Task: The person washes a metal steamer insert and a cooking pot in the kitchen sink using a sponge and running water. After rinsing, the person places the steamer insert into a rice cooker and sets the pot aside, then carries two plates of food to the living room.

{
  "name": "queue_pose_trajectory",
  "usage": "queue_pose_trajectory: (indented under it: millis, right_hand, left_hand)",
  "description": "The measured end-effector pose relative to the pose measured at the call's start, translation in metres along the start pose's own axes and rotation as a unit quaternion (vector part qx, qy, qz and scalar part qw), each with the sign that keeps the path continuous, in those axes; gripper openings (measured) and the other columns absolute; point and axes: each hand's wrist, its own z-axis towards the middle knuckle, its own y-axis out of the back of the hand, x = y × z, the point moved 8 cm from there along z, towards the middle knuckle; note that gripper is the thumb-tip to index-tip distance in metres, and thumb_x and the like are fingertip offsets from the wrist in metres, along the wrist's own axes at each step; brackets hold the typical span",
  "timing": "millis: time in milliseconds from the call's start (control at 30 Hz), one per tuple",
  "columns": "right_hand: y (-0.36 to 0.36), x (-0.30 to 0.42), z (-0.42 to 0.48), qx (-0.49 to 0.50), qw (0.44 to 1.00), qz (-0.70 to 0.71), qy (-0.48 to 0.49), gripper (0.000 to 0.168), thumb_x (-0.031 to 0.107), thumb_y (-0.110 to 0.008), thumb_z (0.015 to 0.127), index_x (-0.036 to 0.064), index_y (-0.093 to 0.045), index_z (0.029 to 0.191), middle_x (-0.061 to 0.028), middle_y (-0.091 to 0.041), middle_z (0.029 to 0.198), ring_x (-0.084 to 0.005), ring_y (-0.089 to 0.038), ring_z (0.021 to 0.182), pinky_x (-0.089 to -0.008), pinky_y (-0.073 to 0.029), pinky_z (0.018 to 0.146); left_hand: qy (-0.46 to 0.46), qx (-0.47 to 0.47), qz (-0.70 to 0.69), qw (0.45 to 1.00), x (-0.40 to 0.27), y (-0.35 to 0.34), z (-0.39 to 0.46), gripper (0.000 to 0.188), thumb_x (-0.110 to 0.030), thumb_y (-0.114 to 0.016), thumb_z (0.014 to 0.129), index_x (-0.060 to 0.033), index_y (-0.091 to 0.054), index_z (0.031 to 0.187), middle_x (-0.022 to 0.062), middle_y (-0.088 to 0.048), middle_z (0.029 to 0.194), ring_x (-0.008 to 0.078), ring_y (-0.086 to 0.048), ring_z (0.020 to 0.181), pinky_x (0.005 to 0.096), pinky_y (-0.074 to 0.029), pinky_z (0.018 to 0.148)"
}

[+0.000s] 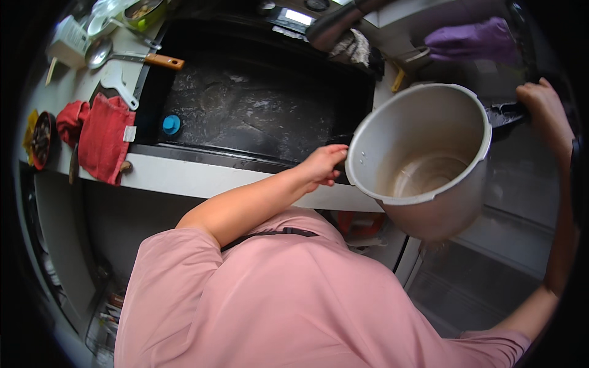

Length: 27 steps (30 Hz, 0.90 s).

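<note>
A large metal pressure cooker pot (432, 207), lidless and tilted so that its inside shows, hangs between my hands at the right, over the counter's front edge. My left hand (324, 168) grips the short handle on its left side. On the far right, my right hand (543, 103) is at the end of the long black handle (506, 112), fingers curled around it. The pot's inner wall looks brownish towards the bottom, and I see no food in it. To the left lies a black sink (248, 110) with a wet bottom and a blue stopper-like piece (170, 124).
Left of the sink, the white counter (156, 168) holds a red cloth (106, 138), a metal ladle (99, 53), a white plastic utensil (118, 85), a carton (69, 43) and a red-rimmed bowl (42, 140). A black faucet (331, 27) rises behind the sink. A purple cloth (474, 41) hangs back right.
</note>
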Motion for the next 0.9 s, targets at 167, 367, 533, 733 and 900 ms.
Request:
queue_pose_trajectory:
  millis: [167,367,533,733,900]
  right_hand:
    - [-0.051,0.059,-0.073,0.147,0.971,0.166,-0.091,0.022,-0.002,-0.066,0.054,0.003,-0.055,0.073,-0.0170,-0.060,0.072,-0.0363,-0.059,0.076,-0.0413,-0.047,0.067]
    - [-0.132,0.120,-0.129,0.181,0.872,0.445,-0.096,0.034,0.010,-0.068,0.057,-0.001,-0.058,0.087,-0.0199,-0.061,0.077,-0.0346,-0.061,0.078,-0.0392,-0.048,0.071]
    - [-0.197,0.170,-0.165,0.183,0.747,0.619,-0.160,0.030,0.013,-0.069,0.056,-0.005,-0.057,0.077,-0.0167,-0.058,0.066,-0.0235,-0.059,0.062,-0.0333,-0.045,0.059]
    - [-0.237,0.244,-0.190,0.104,0.651,0.716,-0.229,0.033,0.011,-0.066,0.057,-0.006,-0.055,0.083,-0.0165,-0.059,0.072,-0.0207,-0.058,0.065,-0.0322,-0.046,0.061]
    - [-0.245,0.294,-0.206,-0.004,0.549,0.785,-0.287,0.029,0.009,-0.066,0.058,-0.003,-0.053,0.082,-0.0103,-0.053,0.067,-0.0145,-0.052,0.064,-0.0303,-0.044,0.059]
  left_hand:
    - [-0.065,-0.086,0.129,0.986,-0.023,0.015,-0.008,0.037,-0.025,-0.048,0.093,-0.0123,-0.047,0.127,0.0009,-0.054,0.092,0.0071,-0.046,0.057,0.0192,-0.040,0.041]
    - [-0.137,-0.105,0.254,0.952,-0.062,0.028,-0.002,0.032,-0.025,-0.049,0.092,-0.0140,-0.053,0.122,-0.0021,-0.053,0.077,0.0056,-0.046,0.054,0.0198,-0.038,0.040]
    - [-0.170,-0.098,0.367,0.909,-0.097,0.020,0.004,0.031,-0.027,-0.051,0.092,-0.0146,-0.056,0.120,-0.0028,-0.054,0.071,0.0050,-0.045,0.051,0.0192,-0.037,0.040]
    - [-0.232,-0.100,0.387,0.887,-0.136,0.004,0.020,0.031,-0.027,-0.053,0.092,-0.0095,-0.057,0.118,-0.0027,-0.057,0.073,0.0032,-0.047,0.052,0.0188,-0.040,0.043]
    - [-0.193,-0.034,0.340,0.920,-0.154,0.010,0.034,0.045,-0.028,-0.050,0.094,-0.0123,-0.040,0.135,0.0027,-0.062,0.087,0.0063,-0.057,0.066,0.0202,-0.048,0.061]
